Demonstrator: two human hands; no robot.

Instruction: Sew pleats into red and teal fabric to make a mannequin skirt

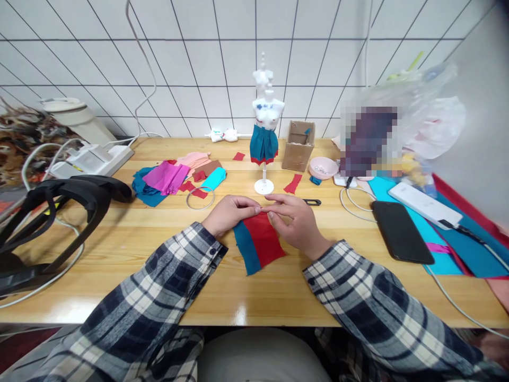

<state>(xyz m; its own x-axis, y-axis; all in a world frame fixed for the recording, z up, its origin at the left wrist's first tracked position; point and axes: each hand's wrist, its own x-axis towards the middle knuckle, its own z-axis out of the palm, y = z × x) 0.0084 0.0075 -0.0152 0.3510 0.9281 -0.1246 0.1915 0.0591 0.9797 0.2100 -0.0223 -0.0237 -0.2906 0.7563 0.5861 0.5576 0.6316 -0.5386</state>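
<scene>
Head view: the red and teal cloth (264, 239) spreads toward me at the middle of the bench (222, 302). My left hand (226, 215) pinches its far edge; the fingers of my right hand (298, 225) touch that edge beside it, though I cannot tell whether they grip. Best, I judge, to keep both close together, edge taut and even, without puckers. I can read no brand or writing on the black phone (401, 232) or white charger (423, 203), right.

No lettering, label, brand, number or sign can be read, whether on the white device (423, 202) at three o'clock or anywhere else.
</scene>
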